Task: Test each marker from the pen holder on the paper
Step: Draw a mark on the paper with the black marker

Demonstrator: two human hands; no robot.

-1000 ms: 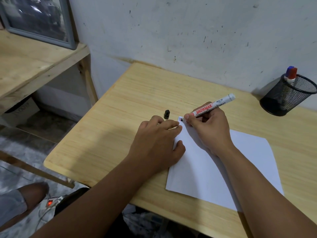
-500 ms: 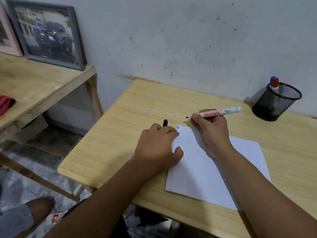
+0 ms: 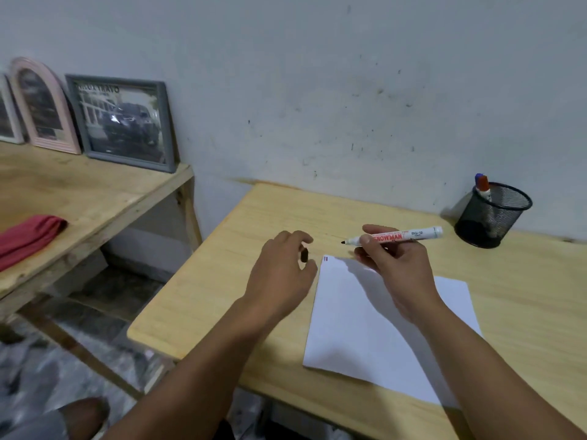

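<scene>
My right hand (image 3: 397, 268) holds an uncapped white Snowman marker (image 3: 403, 235) level above the desk, its black tip pointing left just past the paper's far left corner. The white paper (image 3: 381, 328) lies flat on the wooden desk (image 3: 260, 217), with small marks (image 3: 326, 258) in that corner. My left hand (image 3: 279, 271) is left of the paper, thumb and fingers curled around the small black cap (image 3: 304, 256). A black mesh pen holder (image 3: 492, 217) stands at the back right with a red-capped marker (image 3: 483, 185) and a blue-capped one behind it.
A lower wooden bench (image 3: 79, 198) on the left carries a grey picture frame (image 3: 124, 122), a pink arched frame (image 3: 44, 106) and a folded red cloth (image 3: 28, 236). The wall runs right behind the desk. A knee shows at the bottom left.
My right hand lifted the marker off the paper's corner and turned it level. My left hand left the paper and moved up to the black cap, closing around it.
</scene>
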